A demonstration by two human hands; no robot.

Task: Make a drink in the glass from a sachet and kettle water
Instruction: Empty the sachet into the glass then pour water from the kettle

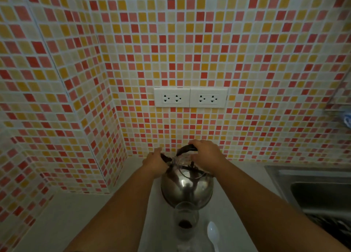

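Note:
A shiny steel kettle (187,187) is held above the white counter, tipped toward me, with its lower edge over the glass. My right hand (206,155) grips the kettle's dark top handle (187,149). My left hand (155,163) holds the dark part at the kettle's left side. The clear glass (187,223) stands upright on the counter just below the kettle, with dark brown powder or liquid at its bottom. No sachet is in view.
A white plastic spoon (213,234) lies on the counter (85,223) right of the glass. A steel sink (313,189) sits at the right. Two white double sockets (190,97) are on the tiled wall behind. A tiled corner juts out at the left.

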